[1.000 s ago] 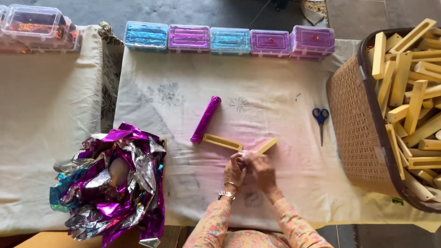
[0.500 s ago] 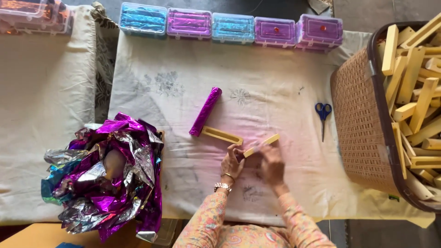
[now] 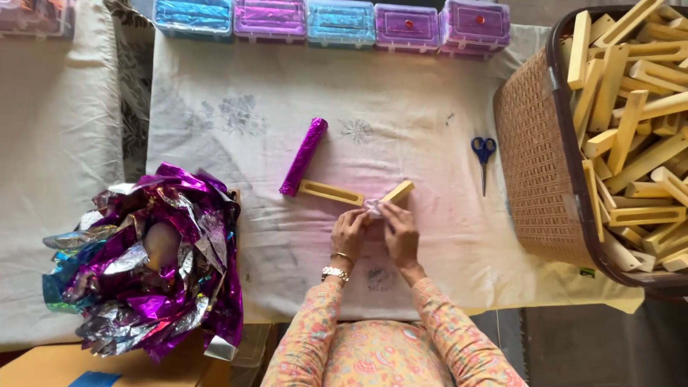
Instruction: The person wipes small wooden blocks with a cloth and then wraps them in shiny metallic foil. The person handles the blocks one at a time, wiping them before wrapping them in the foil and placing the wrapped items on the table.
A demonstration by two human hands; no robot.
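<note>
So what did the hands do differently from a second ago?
Very little changed. Both the left hand and the right hand stay pinched together on the near end of the pale yellow wooden stick, working a small shiny scrap there. Nothing was picked up or let go. The purple foil-wrapped roll, the slotted yellow wooden piece and the blue-handled scissors lie as before.

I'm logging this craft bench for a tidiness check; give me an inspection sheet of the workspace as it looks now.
Surface: stained white cloth covering the table.
Job's things: yellow wooden piece, one end wrapped in pale foil; purple foil-wrapped roll touching slotted wooden piece.
Clutter: heap of crumpled foil sheets; blue-handled scissors; row of plastic boxes.
Hands: left hand and right hand both pinching the wrapped end.
Cables: nothing seen.
Surroundings: brown basket full of wooden pieces.
</note>
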